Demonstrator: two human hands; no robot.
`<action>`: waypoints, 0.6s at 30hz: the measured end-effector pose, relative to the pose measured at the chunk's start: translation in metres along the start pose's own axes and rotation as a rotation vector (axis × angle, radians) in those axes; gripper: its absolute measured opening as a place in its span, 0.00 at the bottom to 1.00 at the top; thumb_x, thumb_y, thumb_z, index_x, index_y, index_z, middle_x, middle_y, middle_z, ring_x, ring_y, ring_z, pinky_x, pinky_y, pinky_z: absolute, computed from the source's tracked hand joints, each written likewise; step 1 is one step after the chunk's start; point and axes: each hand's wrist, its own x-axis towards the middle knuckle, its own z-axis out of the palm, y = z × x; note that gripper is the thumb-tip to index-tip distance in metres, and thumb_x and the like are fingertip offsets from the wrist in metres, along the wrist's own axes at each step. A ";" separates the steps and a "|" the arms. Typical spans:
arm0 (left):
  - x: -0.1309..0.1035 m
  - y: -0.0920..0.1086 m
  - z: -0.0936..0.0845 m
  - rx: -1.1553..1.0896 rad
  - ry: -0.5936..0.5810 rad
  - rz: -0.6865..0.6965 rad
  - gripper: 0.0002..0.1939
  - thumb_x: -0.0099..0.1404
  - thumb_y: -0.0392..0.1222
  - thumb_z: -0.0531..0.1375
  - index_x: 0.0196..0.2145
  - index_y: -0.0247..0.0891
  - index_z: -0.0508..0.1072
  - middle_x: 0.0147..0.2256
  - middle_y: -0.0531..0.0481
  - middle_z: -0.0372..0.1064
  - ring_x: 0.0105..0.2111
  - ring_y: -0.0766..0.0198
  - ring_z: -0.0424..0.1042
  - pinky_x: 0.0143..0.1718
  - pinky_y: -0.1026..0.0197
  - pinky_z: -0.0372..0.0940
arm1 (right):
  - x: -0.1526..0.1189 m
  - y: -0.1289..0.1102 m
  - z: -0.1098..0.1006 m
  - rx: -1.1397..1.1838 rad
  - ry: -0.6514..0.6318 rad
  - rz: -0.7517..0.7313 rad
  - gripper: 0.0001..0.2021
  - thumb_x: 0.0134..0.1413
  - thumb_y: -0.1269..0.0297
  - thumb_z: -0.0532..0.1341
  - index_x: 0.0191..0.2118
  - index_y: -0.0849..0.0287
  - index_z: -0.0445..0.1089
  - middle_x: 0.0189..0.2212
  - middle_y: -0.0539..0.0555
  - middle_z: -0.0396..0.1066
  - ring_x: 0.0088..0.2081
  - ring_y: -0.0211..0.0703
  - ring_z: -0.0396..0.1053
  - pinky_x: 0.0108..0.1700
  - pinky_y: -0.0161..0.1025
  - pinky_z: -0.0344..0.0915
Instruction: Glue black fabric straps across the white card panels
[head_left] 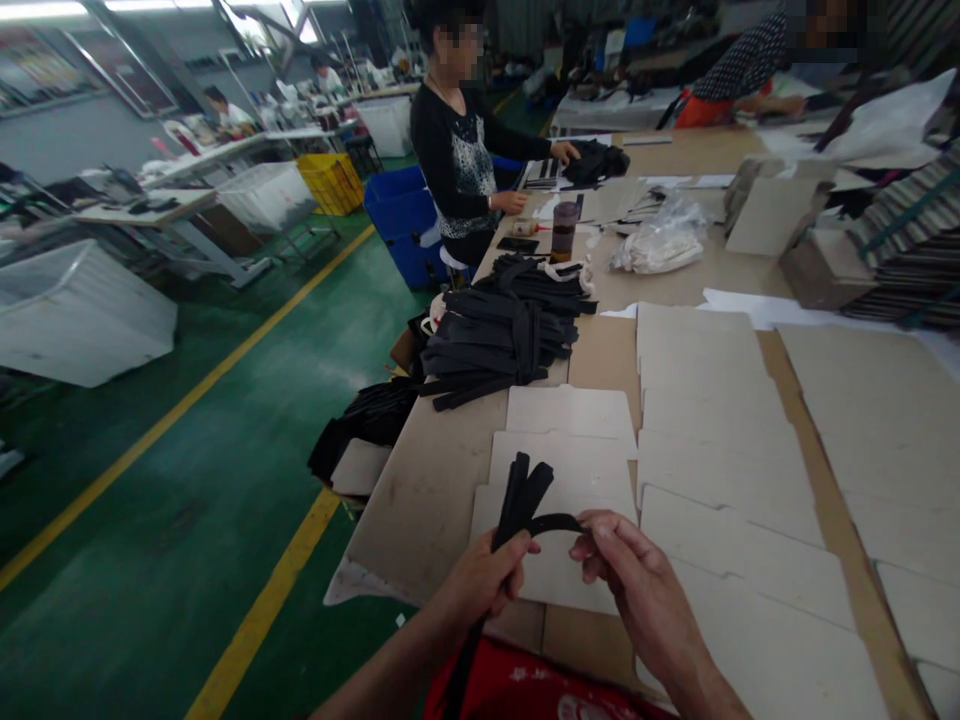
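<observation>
1. Between the person's two hands, one black strip (557, 521) bows upward in a short arch, its long axis running roughly crosswise from left to right.
2. At the strip's left end, the left hand (491, 577) is closed around a bundle of black strips (519, 500). The bundle stands slantwise: its tips poke out beyond the fist, leaning slightly right, while a dark length hangs below toward the red garment (511, 690).
3. At the strip's right end, the right hand (637, 575) pinches it between thumb and fingers, palm turned inward. This is the hand nearer that end; the left is nearer the bundle.
4. Beneath and just ahead of the hands, pale boards (559, 456) overlap in a row. More boards (720, 462) lie to the right of the right hand.
5. Well ahead of the left hand, a larger heap of black strips (495, 335) lies on the table (420, 500), apart from both hands. Beyond it, from where I stand, I see a seated co-worker (465, 170) touching dark material.
</observation>
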 end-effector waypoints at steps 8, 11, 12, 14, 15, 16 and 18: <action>-0.009 -0.007 0.002 0.501 -0.014 0.125 0.22 0.64 0.59 0.55 0.38 0.36 0.75 0.25 0.55 0.62 0.27 0.65 0.60 0.28 0.64 0.52 | -0.012 0.018 -0.017 0.405 -0.039 0.389 0.16 0.45 0.52 0.72 0.31 0.60 0.76 0.39 0.56 0.75 0.37 0.42 0.73 0.36 0.35 0.71; -0.010 -0.010 0.006 0.448 -0.029 0.138 0.24 0.64 0.61 0.54 0.39 0.37 0.74 0.25 0.55 0.62 0.27 0.64 0.60 0.28 0.64 0.53 | -0.013 0.021 -0.022 0.323 -0.048 0.339 0.14 0.38 0.59 0.75 0.27 0.60 0.73 0.36 0.53 0.74 0.33 0.38 0.70 0.35 0.33 0.69; -0.010 -0.011 0.006 0.401 -0.037 0.137 0.24 0.64 0.62 0.54 0.39 0.36 0.74 0.26 0.55 0.62 0.27 0.64 0.59 0.28 0.64 0.53 | -0.014 0.022 -0.024 0.266 -0.046 0.306 0.14 0.36 0.60 0.76 0.28 0.59 0.73 0.35 0.52 0.74 0.32 0.37 0.69 0.34 0.33 0.68; -0.011 -0.015 0.002 0.308 -0.047 0.102 0.23 0.63 0.60 0.56 0.38 0.35 0.73 0.26 0.55 0.62 0.27 0.65 0.59 0.28 0.65 0.54 | -0.016 0.025 -0.028 0.125 -0.030 0.264 0.16 0.34 0.60 0.75 0.32 0.58 0.75 0.34 0.52 0.74 0.34 0.40 0.70 0.35 0.35 0.67; -0.012 -0.016 -0.002 0.277 -0.049 0.064 0.21 0.62 0.58 0.58 0.37 0.35 0.73 0.26 0.55 0.62 0.27 0.66 0.59 0.29 0.65 0.54 | -0.017 0.027 -0.031 0.057 -0.024 0.263 0.18 0.34 0.60 0.75 0.34 0.57 0.75 0.35 0.53 0.75 0.36 0.43 0.70 0.37 0.37 0.67; -0.014 -0.018 -0.006 0.259 -0.049 0.018 0.19 0.59 0.54 0.61 0.36 0.34 0.74 0.27 0.55 0.63 0.28 0.66 0.60 0.30 0.65 0.55 | -0.019 0.029 -0.034 0.003 -0.024 0.269 0.19 0.33 0.60 0.74 0.37 0.57 0.76 0.36 0.53 0.75 0.38 0.45 0.71 0.39 0.39 0.67; -0.018 -0.021 -0.017 0.253 -0.073 -0.073 0.17 0.52 0.47 0.66 0.36 0.33 0.75 0.28 0.55 0.66 0.29 0.65 0.63 0.31 0.65 0.58 | -0.025 0.034 -0.041 -0.068 -0.074 0.302 0.21 0.34 0.60 0.73 0.40 0.57 0.76 0.35 0.53 0.75 0.38 0.45 0.71 0.39 0.40 0.67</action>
